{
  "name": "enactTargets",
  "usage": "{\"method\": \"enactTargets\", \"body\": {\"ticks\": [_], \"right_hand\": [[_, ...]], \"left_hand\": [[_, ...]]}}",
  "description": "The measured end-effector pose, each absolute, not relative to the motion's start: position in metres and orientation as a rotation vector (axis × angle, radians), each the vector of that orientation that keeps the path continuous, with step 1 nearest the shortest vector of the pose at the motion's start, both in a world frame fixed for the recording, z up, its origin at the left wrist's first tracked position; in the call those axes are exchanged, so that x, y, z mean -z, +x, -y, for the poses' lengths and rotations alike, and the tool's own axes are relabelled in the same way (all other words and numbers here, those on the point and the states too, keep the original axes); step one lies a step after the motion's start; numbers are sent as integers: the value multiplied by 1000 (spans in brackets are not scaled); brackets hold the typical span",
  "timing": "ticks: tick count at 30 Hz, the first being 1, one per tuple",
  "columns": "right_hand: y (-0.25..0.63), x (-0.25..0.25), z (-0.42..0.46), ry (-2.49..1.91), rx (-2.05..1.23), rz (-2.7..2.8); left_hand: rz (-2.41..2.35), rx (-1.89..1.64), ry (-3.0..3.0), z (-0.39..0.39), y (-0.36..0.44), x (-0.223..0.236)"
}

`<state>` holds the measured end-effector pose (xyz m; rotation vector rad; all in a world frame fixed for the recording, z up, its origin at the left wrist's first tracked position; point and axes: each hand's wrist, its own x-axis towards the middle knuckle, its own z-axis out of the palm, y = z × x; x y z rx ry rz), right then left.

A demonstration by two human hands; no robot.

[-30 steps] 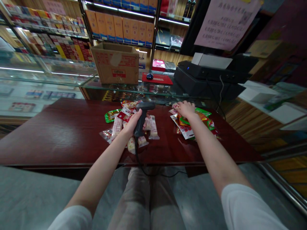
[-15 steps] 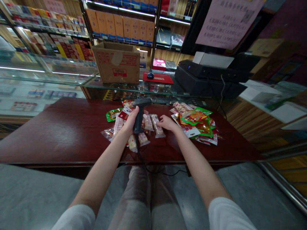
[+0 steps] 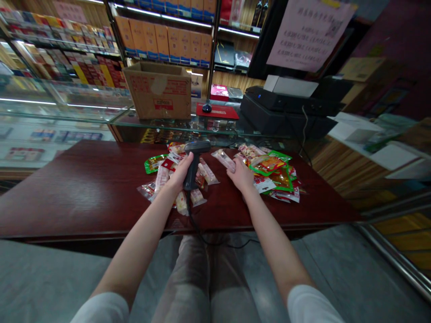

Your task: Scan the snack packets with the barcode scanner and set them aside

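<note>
My left hand [image 3: 182,172] is wrapped round the handle of a black barcode scanner [image 3: 192,168], its head pointing up and to the right. A cable runs from the scanner's base over the table's front edge. Under and around it lies a heap of wrapped snack bars and packets [image 3: 161,177]. In my right hand [image 3: 241,176] is a wrapped snack bar [image 3: 223,159], gripped by its near end, with its far end pointing up and left. Just right of that hand is a second pile of packets [image 3: 281,177], several with green edges.
The dark red table [image 3: 94,188] carries both piles. Behind it, a glass counter holds an open cardboard box [image 3: 161,92], a red mat [image 3: 218,111] and a black machine [image 3: 286,107]. Stocked shelves stand at the back.
My right hand has closed on a snack bar from the left heap and lifted it, turning it towards the right pile. My left hand still holds the scanner; the view has shifted slightly.
</note>
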<state>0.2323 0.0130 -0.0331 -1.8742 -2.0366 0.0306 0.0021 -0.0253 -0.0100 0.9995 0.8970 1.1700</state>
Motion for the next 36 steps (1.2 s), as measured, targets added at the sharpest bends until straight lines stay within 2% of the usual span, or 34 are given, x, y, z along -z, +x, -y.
{"method": "enactTargets", "body": {"ticks": [20, 26, 30, 33, 36], "right_hand": [[236, 43, -8, -1813, 158, 1932], [269, 6, -27, -1875, 349, 1735], [297, -20, -57, -2084, 293, 1658], [310, -23, -72, -2265, 186, 1693], [309, -17, -71, -2236, 249, 1693]], "left_hand": [[-908, -1074, 1155, 28, 10, 16], [-861, -1142, 984, 29, 2, 8], [-807, -1193, 889, 25, -9, 3], [-829, -1241, 883, 23, -16, 1], [-846, -1241, 917, 23, -19, 0]]}}
